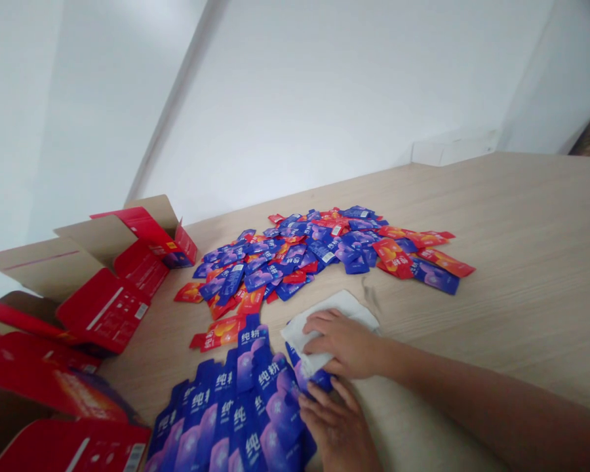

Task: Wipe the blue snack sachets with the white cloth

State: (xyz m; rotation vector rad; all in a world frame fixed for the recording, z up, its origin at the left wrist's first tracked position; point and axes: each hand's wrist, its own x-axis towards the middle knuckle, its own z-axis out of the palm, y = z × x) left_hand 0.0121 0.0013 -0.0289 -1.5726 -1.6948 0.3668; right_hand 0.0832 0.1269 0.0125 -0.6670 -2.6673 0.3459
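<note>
My right hand (341, 344) presses a white cloth (347, 305) down on a blue sachet (302, 379), its fingers bent over the cloth. Much of that sachet is hidden under the cloth. Just below, my left hand (337, 419) lies with fingers spread, the tips touching the sachet's lower end and the edge of a neat overlapping layout of blue sachets (246, 406). These sachets carry purple pictures and white lettering. Farther back spreads a loose pile of blue sachets (295, 255) mixed with red-orange sachets (396, 255).
Along the left side stand several open red cartons (108, 305) with flaps raised. Loose red sachets (221, 333) lie between the pile and the layout. The wooden table (521, 262) meets a white wall (324, 98) at the back, where a low white box-like piece (455, 147) sits.
</note>
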